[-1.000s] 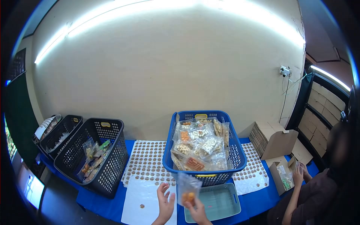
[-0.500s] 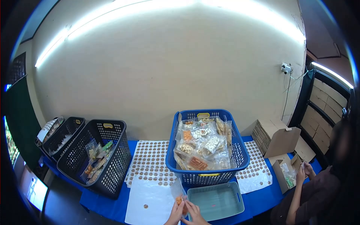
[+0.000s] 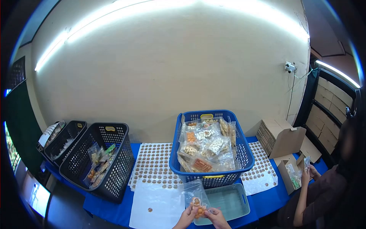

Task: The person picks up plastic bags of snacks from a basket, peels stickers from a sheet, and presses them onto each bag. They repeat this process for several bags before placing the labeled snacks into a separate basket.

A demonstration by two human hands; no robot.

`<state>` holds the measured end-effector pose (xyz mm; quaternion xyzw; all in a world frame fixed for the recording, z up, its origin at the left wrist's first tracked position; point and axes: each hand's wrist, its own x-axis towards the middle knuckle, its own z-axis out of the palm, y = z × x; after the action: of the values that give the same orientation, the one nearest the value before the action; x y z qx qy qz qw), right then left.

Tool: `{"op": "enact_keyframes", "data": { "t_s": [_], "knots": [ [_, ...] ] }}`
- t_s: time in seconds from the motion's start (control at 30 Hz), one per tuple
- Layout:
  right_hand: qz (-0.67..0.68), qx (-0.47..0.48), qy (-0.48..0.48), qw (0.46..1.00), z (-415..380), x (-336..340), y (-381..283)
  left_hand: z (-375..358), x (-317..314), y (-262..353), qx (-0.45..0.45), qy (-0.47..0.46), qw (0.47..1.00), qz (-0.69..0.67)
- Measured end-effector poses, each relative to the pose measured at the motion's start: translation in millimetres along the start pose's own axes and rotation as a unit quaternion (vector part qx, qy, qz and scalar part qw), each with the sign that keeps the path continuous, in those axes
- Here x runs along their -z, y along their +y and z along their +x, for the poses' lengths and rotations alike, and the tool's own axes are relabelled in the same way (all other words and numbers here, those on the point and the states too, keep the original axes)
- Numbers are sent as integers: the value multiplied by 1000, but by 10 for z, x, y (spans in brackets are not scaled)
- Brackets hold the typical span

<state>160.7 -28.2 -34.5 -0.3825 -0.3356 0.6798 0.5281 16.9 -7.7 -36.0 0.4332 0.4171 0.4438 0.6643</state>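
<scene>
A clear plastic bag (image 3: pixel 196 192) with orange pieces in its lower part and a round sticker on its front is held up between my hands. My left hand (image 3: pixel 187 217) grips its lower left side, and my right hand (image 3: pixel 216 218) pinches the lower right. Behind the bag lies a green-grey plastic tray (image 3: pixel 228 219). To the left is a white sticker sheet (image 3: pixel 152 198), mostly peeled, with one round sticker (image 3: pixel 150 210) left on its lower part.
A blue basket (image 3: pixel 213 176) full of filled bags stands behind the tray. Black baskets (image 3: pixel 114 168) with bags are at left. More sticker sheets (image 3: pixel 152 156) lie on the blue table. At right a co-worker (image 3: pixel 309 191) holds a small bag beside a cardboard box (image 3: pixel 284 173).
The bag has turned to face me and spread flat, moving slightly right; a round sticker now shows on it. My hands have moved apart to its two sides. The co-worker's small bag is raised.
</scene>
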Motion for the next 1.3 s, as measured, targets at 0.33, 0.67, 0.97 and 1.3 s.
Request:
{"op": "enact_keyframes", "data": {
  "t_s": [0.33, 0.67, 0.97, 1.3],
  "knots": [
    [-58, 31, -9, 998, 2, -104, 86, 41, 294, 16, -9, -50, 995, 89],
    [-131, 168, 40, 976, 396, -250, -586, -72, 853, 288, -79, -5, 994, 72],
    [-266, 492, 390, 731, 1078, -283, -1063, -374, 1767, 629, -120, 181, 974, 60],
    [-476, 239, 358, 767, 1191, -503, -518, -575, 2607, 914, -133, 188, 968, 95]
  ]
}}
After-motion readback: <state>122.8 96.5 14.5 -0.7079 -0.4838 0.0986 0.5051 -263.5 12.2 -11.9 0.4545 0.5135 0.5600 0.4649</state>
